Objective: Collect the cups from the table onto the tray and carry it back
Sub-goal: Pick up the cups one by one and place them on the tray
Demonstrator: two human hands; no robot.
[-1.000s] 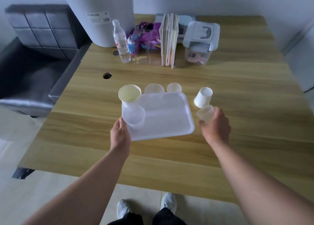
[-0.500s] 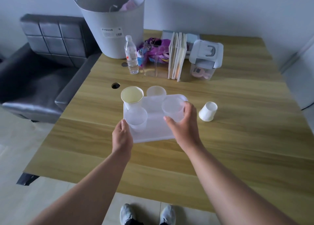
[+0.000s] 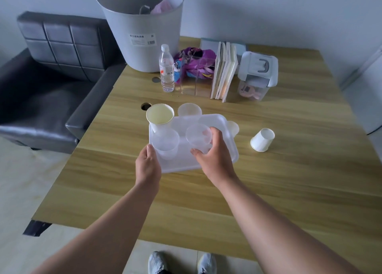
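My left hand (image 3: 147, 164) grips the near-left edge of the white tray (image 3: 224, 149), thumb on top of the rim, fingers hidden beneath. My right hand (image 3: 215, 157) is wrapped around a clear plastic cup (image 3: 198, 137) — thumb on the near side, fingers curled round the far side — and the cup stands upright over the middle of the tray; whether its base touches the tray floor I cannot tell.

Just to the left of that cup, right above my left thumb, stands a second clear cup (image 3: 166, 143), upright on the tray. At the tray's far-left corner is a paper cup (image 3: 160, 116) with a pale yellowish inside, tilted a little toward me. Beyond the tray's far edge a whitish cup (image 3: 189, 110) stands upright, and another pale cup (image 3: 233, 128) peeks out past the tray's right side, partly hidden by the rim.

Well to the right of my right hand, a white paper cup (image 3: 262, 139) sits upside down on the wooden table (image 3: 299, 180) — apart from the tray and from both hands.

At the far side of the table stand a water bottle (image 3: 166, 69), a row of books (image 3: 224, 71) and a grey tub (image 3: 140, 27).
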